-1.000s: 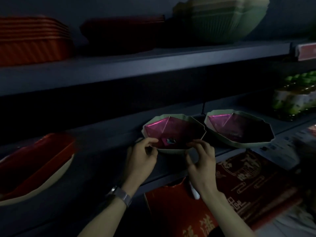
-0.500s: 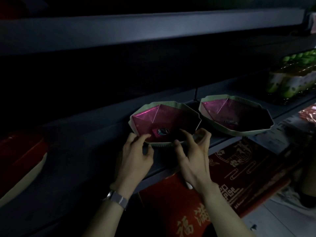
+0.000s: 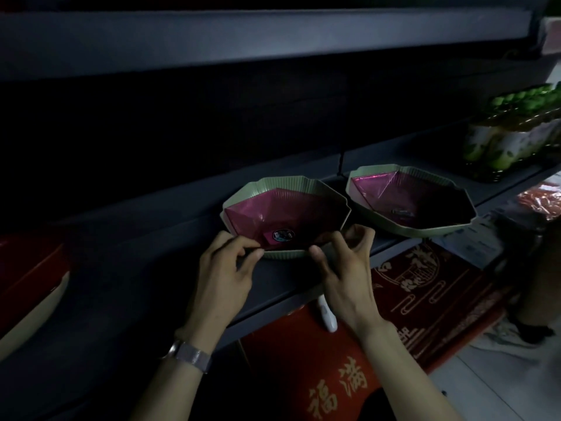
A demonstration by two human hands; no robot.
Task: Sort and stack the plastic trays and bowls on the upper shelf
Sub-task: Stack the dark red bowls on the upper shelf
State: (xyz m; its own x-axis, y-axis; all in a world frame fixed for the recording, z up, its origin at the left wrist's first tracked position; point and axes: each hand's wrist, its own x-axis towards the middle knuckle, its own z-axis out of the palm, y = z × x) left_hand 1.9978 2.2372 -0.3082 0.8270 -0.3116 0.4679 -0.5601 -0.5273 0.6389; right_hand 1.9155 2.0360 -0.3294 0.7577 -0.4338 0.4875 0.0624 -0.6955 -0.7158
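Observation:
Two octagonal pale green bowls with pink-magenta insides sit side by side on a dark shelf (image 3: pixel 151 268). The left bowl (image 3: pixel 285 189) has a round sticker inside. My left hand (image 3: pixel 224 268) pinches its near rim on the left, and my right hand (image 3: pixel 343 262) pinches the near rim on the right. The right bowl (image 3: pixel 376 177) stands apart, untouched. The upper shelf (image 3: pixel 243 34) shows only its front edge; what it holds is out of view.
A red tray with a cream underside (image 3: pixel 27 293) lies at the far left of the same shelf. Green-capped bottles (image 3: pixel 513 132) stand at the right. Red printed mats (image 3: pixel 425 293) hang below the shelf, over a pale floor.
The camera has tilted down, so the stacks on the upper shelf have left the view. Both hands stay on the left bowl's near rim, with fingers shifted closer onto it.

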